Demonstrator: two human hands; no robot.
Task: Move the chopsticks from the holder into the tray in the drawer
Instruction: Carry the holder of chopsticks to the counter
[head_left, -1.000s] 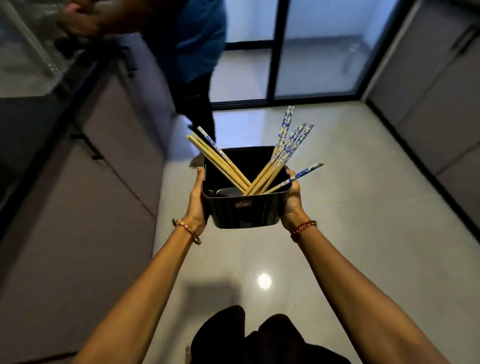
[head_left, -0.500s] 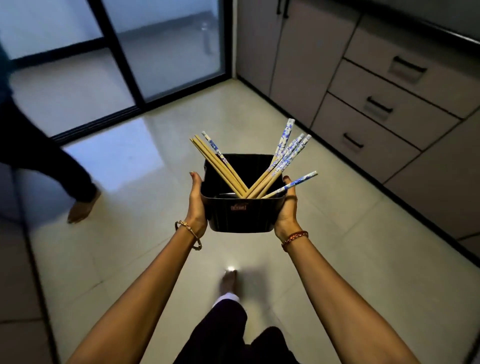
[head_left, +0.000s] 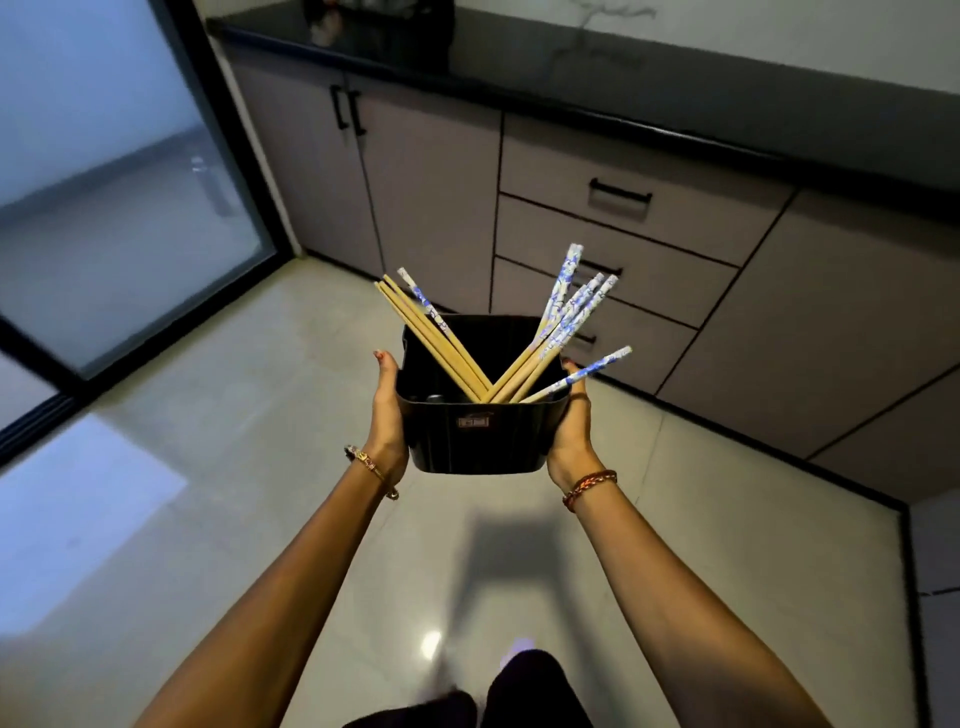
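Observation:
A black square holder (head_left: 478, 441) is held out in front of me at chest height. My left hand (head_left: 387, 415) grips its left side and my right hand (head_left: 571, 421) grips its right side. Several wooden chopsticks (head_left: 550, 332) with blue and white patterned tops stand in it, some leaning left, some right. A stack of three shut drawers (head_left: 613, 275) with black handles stands just beyond the holder. No tray is in view.
A black countertop (head_left: 597, 88) runs above beige cabinets with a double door (head_left: 363, 171) at the left. A glass sliding door (head_left: 104, 171) fills the left side. The pale tiled floor (head_left: 234, 441) lies between me and the cabinets.
I have turned right while carrying the holder; the drawers and counter now face me and look closer. The other person has left the view. Both hands keep their hold.

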